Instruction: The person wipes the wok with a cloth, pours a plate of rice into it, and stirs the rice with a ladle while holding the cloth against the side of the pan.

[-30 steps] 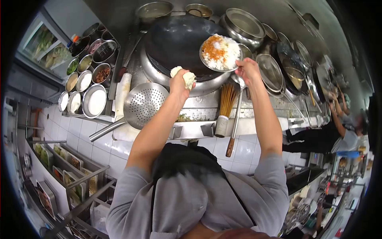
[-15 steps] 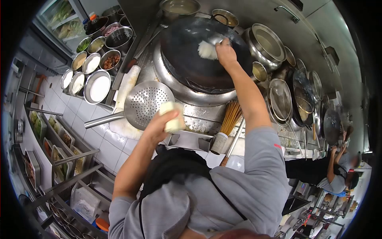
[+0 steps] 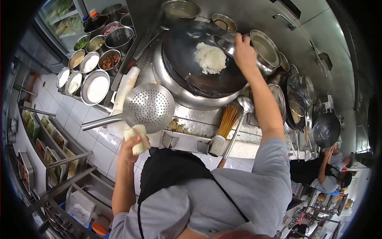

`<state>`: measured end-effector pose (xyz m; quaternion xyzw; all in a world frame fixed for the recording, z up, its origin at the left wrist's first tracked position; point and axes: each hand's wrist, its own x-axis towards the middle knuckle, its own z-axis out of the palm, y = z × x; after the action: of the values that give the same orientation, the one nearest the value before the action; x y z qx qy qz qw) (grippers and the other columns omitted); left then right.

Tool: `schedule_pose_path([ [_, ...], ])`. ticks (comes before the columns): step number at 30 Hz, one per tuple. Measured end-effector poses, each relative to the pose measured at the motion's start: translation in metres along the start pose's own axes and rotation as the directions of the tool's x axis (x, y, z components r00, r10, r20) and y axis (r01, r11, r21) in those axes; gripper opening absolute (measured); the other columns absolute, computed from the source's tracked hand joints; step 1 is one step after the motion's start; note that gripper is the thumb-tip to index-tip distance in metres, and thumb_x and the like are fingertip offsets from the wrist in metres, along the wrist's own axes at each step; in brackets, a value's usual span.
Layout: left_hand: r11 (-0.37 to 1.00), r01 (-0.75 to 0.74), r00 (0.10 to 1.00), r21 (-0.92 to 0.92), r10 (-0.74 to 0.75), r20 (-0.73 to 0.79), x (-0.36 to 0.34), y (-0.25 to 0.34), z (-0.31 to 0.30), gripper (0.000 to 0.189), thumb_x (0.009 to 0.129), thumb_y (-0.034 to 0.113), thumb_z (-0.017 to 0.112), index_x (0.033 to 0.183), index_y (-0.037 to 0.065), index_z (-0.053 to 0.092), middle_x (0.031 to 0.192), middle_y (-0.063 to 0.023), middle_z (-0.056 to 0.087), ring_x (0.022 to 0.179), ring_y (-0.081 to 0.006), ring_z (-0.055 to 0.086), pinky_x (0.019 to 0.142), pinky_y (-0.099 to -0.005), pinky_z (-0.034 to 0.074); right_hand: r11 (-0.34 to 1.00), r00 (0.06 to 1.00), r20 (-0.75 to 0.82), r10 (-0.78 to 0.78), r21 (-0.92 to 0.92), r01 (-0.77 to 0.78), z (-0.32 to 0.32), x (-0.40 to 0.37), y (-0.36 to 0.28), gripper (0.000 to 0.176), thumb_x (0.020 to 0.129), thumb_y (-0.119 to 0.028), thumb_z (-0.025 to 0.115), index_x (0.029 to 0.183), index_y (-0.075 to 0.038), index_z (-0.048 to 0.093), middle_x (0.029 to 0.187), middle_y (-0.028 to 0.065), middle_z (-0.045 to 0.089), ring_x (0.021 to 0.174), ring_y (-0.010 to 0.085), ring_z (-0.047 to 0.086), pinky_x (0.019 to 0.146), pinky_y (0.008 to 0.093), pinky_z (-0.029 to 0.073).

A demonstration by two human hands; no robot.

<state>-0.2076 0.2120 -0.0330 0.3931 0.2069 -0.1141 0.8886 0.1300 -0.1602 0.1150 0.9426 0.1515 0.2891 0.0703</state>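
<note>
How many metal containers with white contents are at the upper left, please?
4: large container nearest the perforated ladle, middle container just left of it, far-left container beyond that, upper container above the large one. Others may be hidden.

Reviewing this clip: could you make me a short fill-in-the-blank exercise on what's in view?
1. The right hand holds a metal bowl over the black ____.
2. The left hand grips a pale folded ____.
3. The white heap near the bowl is ____.

Missing words: wok; cloth; rice.
</note>
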Motion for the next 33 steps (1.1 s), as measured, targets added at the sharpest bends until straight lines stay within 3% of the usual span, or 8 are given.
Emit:
schedule_pose_path([
  [4,0.999,0.029,0.999,0.044,-0.030,0.035,-0.006,0.003,0.027,0.063,0.066,0.016,0.077,0.120,0.000,0.048,0.092,-0.0135,0.060,0.078,-0.0268,0.065,0.066,-0.0410,0.057,0.967,0.961,0.190,-0.200,-0.121,0.225,0.051,-0.046,-0.044,0.050,0.082,-0.009,0.055,0.131,-0.016,0.045,0.102,0.0287,0.054,0.070,0.0378,0.068,0.061,0.0433,0.058],
  [5,0.997,0.056,0.998,0.051,-0.058,0.031,-0.004,0.001,0.030,0.067,0.064,0.016,0.079,0.122,0.001,0.048,0.094,-0.0121,0.059,0.078,-0.0254,0.064,0.067,-0.0398,0.056,0.960,0.962,0.090,-0.258,-0.090,0.266,0.087,-0.045,-0.045,0.050,0.084,-0.010,0.053,0.132,-0.020,0.043,0.105,0.0326,0.054,0.071,0.0405,0.067,0.063,0.0433,0.058],
  [8,0.991,0.104,0.994,0.088,-0.107,0.036,0.001,-0.005,0.030,0.069,0.064,0.017,0.080,0.122,0.001,0.048,0.093,-0.0118,0.060,0.078,-0.0247,0.064,0.068,-0.0387,0.056,0.994,0.960,0.259,-0.106,-0.008,0.112,0.100,0.000,-0.040,0.053,0.087,-0.010,0.051,0.136,-0.023,0.038,0.100,0.0265,0.055,0.075,0.0401,0.067,0.062,0.0433,0.057],
  [14,0.987,0.079,0.996,0.137,-0.083,0.022,-0.005,0.004,0.018,0.071,0.062,0.020,0.080,0.123,0.001,0.048,0.091,-0.0126,0.061,0.075,-0.0240,0.065,0.063,-0.0375,0.056,0.996,0.995,0.055,0.085,0.000,-0.085,0.043,0.027,-0.017,0.056,0.087,-0.008,0.050,0.140,-0.019,0.033,0.099,0.0252,0.056,0.080,0.0438,0.065,0.069,0.0486,0.054],
  [16,0.986,0.071,0.997,0.152,-0.073,0.009,0.001,0.003,0.016,0.071,0.062,0.021,0.080,0.123,0.001,0.049,0.091,-0.0123,0.061,0.075,-0.0240,0.065,0.063,-0.0373,0.056,0.972,0.947,0.237,0.215,0.046,-0.232,0.096,0.020,-0.003,0.057,0.086,-0.007,0.051,0.140,-0.018,0.032,0.103,0.0274,0.055,0.085,0.0455,0.064,0.074,0.0499,0.054],
  [20,0.986,0.083,0.995,0.142,-0.090,0.043,0.006,-0.003,0.024,0.068,0.063,0.019,0.080,0.120,0.001,0.049,0.091,-0.0119,0.061,0.076,-0.0239,0.064,0.064,-0.0373,0.056,0.994,0.925,0.374,-0.061,0.107,0.023,0.084,-0.003,-0.036,0.051,0.088,-0.006,0.046,0.137,-0.018,0.037,0.107,0.0283,0.054,0.086,0.0443,0.064,0.074,0.0485,0.055],
  [26,0.984,0.103,0.994,0.147,-0.109,0.031,0.012,-0.006,0.024,0.061,0.063,0.017,0.081,0.115,0.001,0.052,0.091,-0.0104,0.061,0.076,-0.0225,0.063,0.067,-0.0365,0.055,0.993,0.972,0.233,-0.003,0.119,-0.025,-0.022,-0.019,-0.038,0.055,0.086,-0.003,0.048,0.137,-0.018,0.037,0.102,0.0265,0.056,0.078,0.0429,0.065,0.069,0.0488,0.054],
  [33,0.993,0.038,0.999,0.116,-0.040,0.019,0.067,-0.022,0.107,0.037,0.086,0.031,0.067,0.110,0.004,0.055,0.093,-0.0067,0.061,0.076,-0.0185,0.064,0.067,-0.0351,0.055,0.988,0.957,0.271,-0.105,0.136,0.070,0.080,-0.005,-0.037,0.046,0.087,-0.010,0.052,0.131,-0.019,0.040,0.103,0.0242,0.052,0.082,0.0434,0.065,0.066,0.0493,0.055],
])
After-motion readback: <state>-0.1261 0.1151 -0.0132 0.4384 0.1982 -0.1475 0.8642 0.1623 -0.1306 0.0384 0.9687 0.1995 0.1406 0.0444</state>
